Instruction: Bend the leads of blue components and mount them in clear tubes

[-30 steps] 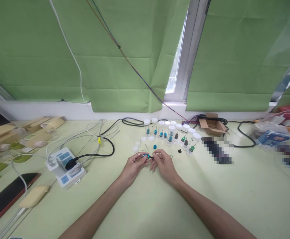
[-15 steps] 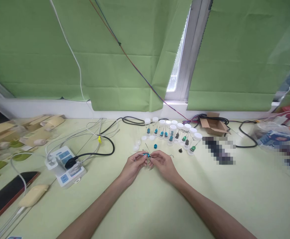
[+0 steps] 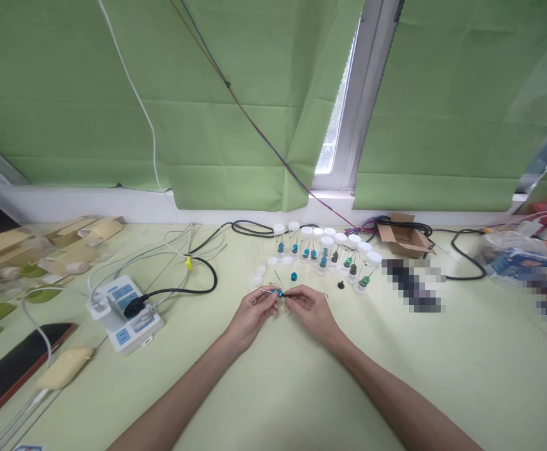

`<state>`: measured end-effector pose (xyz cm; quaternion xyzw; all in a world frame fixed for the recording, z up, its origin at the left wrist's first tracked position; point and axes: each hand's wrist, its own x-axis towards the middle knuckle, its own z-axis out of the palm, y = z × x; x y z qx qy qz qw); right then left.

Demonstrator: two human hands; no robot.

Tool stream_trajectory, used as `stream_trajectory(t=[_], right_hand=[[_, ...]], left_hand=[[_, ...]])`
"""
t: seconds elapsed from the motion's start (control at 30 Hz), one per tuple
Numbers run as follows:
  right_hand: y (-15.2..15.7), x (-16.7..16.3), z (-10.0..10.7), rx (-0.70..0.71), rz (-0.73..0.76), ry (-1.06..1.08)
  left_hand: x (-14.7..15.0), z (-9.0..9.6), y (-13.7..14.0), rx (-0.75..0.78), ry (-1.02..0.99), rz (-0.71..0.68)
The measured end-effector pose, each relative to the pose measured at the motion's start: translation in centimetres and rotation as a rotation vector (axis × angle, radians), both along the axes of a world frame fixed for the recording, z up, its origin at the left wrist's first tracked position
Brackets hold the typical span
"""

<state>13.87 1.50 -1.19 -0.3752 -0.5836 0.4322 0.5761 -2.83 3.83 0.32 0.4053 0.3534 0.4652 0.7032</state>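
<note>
A blue piece (image 3: 277,292) is pinched by left hand (image 3: 254,311), a black piece (image 3: 286,296) by right hand (image 3: 311,308); if grip slackens, either could be dropped.

Green blinds (image 3: 198,138) hang far; daylight (image 3: 327,158) shows beside a grey window frame (image 3: 354,113); a white ledge (image 3: 89,203) backs the pale green counter (image 3: 273,388).

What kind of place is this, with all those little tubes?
Probably a small workshop: a bare left hand holds a tiny blue piece over a pale green table, near clear, white-capped tubes, with a white plastic power strip off to the left.
</note>
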Motion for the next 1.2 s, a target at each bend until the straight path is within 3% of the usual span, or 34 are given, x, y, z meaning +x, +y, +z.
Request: stream_trajectory(t=[0.17,0.43,0.8,1.2], right_hand=[[0.05,0.15,0.06,0.079,-0.027,-0.02],[0.12,-0.04,0.2,-0.084,-0.012,0.109],[0.68,0.0,-0.12,-0.173,0.016,0.207],[0.37,0.34,0.23,-0.207,0.024,0.178]], left_hand=[[-0.05,0.08,0.06,0.012,-0.003,-0.025],[0.03,-0.19,-0.05,0.02,0.035,0.001],[0.35,-0.25,-0.41,0.167,0.195,-0.012],[0.36,-0.1,-0.44,0.128,0.148,0.029]])
